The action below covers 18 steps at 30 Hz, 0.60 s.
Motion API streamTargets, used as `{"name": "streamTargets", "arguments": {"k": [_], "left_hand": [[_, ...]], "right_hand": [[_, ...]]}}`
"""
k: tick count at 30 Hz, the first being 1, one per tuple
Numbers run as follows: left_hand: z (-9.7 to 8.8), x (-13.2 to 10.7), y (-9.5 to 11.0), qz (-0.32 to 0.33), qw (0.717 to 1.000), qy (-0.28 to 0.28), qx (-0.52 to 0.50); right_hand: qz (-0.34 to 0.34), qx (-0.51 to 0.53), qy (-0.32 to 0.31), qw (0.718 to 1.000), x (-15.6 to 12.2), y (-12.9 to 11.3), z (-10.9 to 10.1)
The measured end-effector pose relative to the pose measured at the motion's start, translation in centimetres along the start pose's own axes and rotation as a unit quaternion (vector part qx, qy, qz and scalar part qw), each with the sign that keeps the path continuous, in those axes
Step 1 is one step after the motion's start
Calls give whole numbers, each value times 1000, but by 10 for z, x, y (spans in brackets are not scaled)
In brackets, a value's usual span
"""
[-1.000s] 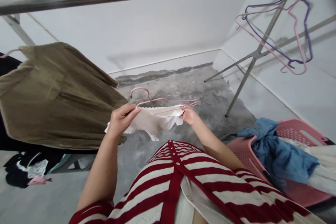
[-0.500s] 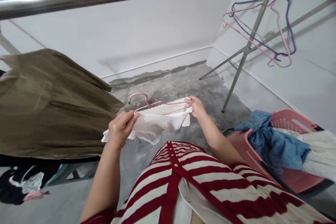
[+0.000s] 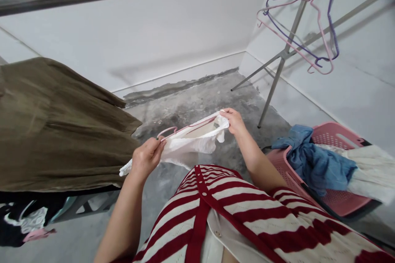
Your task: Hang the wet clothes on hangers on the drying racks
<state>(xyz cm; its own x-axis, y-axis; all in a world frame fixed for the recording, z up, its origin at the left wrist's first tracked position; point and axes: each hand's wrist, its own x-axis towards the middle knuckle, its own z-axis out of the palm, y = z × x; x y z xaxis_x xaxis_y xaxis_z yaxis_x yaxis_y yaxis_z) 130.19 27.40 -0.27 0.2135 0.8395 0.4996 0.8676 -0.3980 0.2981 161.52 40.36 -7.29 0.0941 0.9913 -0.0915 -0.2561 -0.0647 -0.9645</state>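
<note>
Over concrete (image 3: 191, 102), left hand (image 3: 146, 157) and right hand (image 3: 234, 121) hold gauzy fabric (image 3: 191, 143) on pink hanger (image 3: 168, 130).

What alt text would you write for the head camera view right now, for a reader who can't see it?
Two bare hands, the left hand and the right hand, hold a white frilled garment spread between them, with a pink wire hanger partly inside it. An olive garment hangs at left; a pink laundry basket holding blue cloth sits at right.

White ruffled garment (image 3: 191, 143) spanning left hand (image 3: 147, 158) to right hand (image 3: 234, 121), pink wire hanger (image 3: 188, 128) inside its top, hook beyond the left grip
</note>
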Motion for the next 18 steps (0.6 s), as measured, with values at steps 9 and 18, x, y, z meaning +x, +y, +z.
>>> {"name": "streamTargets", "arguments": {"k": [9,18], "left_hand": [[45,-5,29,-1,1000,10,-29],[16,-9,-1,-123,967,130,-181]], "right_hand": [[-218,-266,-46,938,-57,-12,41],[-276,-242,77,927,-32,-38,-20]]}}
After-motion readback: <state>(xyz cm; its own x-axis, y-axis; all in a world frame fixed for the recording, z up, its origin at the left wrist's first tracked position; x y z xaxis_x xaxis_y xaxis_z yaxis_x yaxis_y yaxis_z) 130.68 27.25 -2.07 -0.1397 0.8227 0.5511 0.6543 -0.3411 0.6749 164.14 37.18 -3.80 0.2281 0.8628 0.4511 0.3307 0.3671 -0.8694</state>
